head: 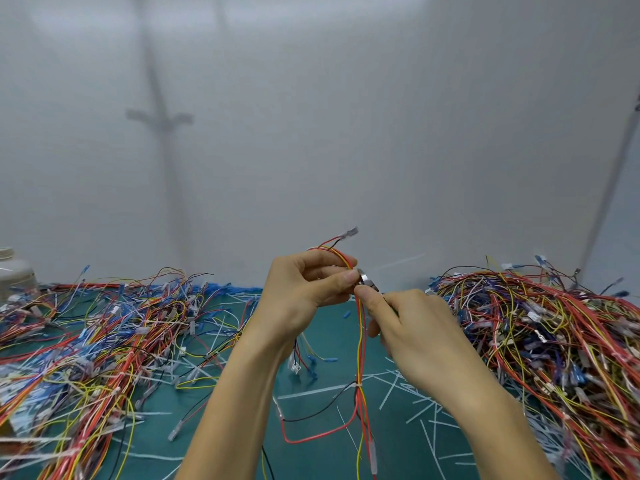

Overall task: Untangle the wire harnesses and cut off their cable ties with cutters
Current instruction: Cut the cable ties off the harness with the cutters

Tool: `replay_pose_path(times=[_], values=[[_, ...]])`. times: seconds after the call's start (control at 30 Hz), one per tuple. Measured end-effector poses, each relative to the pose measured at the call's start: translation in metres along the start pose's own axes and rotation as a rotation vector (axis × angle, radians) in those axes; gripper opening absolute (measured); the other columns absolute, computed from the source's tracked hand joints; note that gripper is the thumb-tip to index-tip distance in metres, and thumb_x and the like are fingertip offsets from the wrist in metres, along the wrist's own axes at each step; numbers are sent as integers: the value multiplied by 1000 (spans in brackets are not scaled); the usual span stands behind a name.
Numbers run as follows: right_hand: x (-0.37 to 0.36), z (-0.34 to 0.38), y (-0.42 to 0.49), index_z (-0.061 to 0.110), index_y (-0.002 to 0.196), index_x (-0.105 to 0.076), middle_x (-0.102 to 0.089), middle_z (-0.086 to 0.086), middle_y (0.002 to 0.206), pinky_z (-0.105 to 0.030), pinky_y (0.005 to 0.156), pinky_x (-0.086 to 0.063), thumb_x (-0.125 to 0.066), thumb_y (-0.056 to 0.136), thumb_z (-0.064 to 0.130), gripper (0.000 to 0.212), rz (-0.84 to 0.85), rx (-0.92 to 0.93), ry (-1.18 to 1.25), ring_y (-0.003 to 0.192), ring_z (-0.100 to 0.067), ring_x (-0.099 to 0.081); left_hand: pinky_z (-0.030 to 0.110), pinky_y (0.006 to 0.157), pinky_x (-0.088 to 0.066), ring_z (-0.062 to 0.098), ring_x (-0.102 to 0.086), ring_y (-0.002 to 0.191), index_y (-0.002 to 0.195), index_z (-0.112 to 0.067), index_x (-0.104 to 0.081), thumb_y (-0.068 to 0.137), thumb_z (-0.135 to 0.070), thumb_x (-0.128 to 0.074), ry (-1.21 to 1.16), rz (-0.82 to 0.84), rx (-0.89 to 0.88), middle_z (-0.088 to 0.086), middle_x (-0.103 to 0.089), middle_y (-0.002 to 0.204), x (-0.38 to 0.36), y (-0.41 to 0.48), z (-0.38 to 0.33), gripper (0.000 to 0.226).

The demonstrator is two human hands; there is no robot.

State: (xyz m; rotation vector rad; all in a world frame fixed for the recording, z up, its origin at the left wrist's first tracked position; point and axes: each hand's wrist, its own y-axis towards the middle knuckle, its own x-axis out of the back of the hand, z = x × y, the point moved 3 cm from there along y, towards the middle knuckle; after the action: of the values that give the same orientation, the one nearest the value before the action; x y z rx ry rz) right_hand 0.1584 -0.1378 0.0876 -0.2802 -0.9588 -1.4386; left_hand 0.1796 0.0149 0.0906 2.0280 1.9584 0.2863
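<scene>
In the head view, the person is holding one wire harness (360, 341) up over the green mat (225, 427). The left hand (304, 285) is gripping the top of the harness, with its fingers curled round the red and yellow wires. The rest of the wires are hanging down to the mat.

The right hand (412, 323) is holding the cutters (367, 280), with its fingers wrapped round them. Only the shiny metal head is showing. It is sitting right against the wires, just beside the left thumb. I cannot tell if the blades are biting a tie, because the fingers are hiding that spot.

Lower down, a white cable tie (358, 385) is wrapping the same harness, so that one is waiting to be cut.

Many cut ties (415, 403) are lying on the mat as thin white strips, so a good bit of cutting looks done. A loose pile of wires (86, 341) is spreading on the left. A thick tangled heap (554, 323) is sitting on the right, and it looks like lots of work is left there.
</scene>
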Motion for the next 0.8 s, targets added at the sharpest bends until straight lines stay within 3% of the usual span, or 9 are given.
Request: replay_pose_path(times=[0.07,0.27,0.37,0.47,0.53,0.7,0.8], values=[[-1,0,0,22,50,-56,-52,19,40,-37,74,-48,-38,95,60,62,11,-8,17,67,-23,-62,18,65,-55,10,-71,70,95,-5,-72,82,-3,-72,5,1,5,5,-75,76,0,0,0,13],[-1,0,-1,19,57,-62,-54,8,41,-38,75,-50,-38,94,62,61,9,-47,51,65,-19,-62,18,66,-55,11,-72,74,99,-3,-72,83,-3,-72,13,-13,27,7,-76,81,1,-2,-2,16],[1,-2,0,15,71,-67,-66,1,53,-33,66,-48,-37,88,69,64,-27,-75,103,50,-6,-56,21,71,-58,15,-72,80,101,-4,-71,84,-4,-71,6,-74,54,11,-76,89,4,-1,-2,16],[3,-6,0,13,74,-67,-66,4,55,-30,59,-46,-52,79,74,63,-21,-114,206,43,-4,-49,22,68,-58,18,-74,80,99,-4,-70,88,-8,-69,-32,-126,80,9,-76,86,7,0,-2,12],[2,-7,0,14,74,-70,-69,7,60,-30,59,-47,-64,77,66,52,46,-141,267,47,-4,-49,21,65,-57,17,-74,75,96,-4,-70,89,-10,-67,-71,-143,80,6,-76,81,8,-1,-2,9],[-8,-2,-3,6,90,-72,-73,-19,87,-25,54,-46,-72,85,22,16,279,-175,498,53,-12,-50,19,69,-56,20,-75,87,103,-2,-67,90,-5,-65,-177,-171,62,11,-77,93,10,0,-3,14],[-12,-1,-5,4,90,-70,-75,-10,81,-25,54,-46,-70,87,13,10,289,-164,496,54,-11,-51,18,69,-56,19,-74,88,105,0,-65,93,-4,-61,-310,-241,39,10,-77,93,12,1,-5,13]])
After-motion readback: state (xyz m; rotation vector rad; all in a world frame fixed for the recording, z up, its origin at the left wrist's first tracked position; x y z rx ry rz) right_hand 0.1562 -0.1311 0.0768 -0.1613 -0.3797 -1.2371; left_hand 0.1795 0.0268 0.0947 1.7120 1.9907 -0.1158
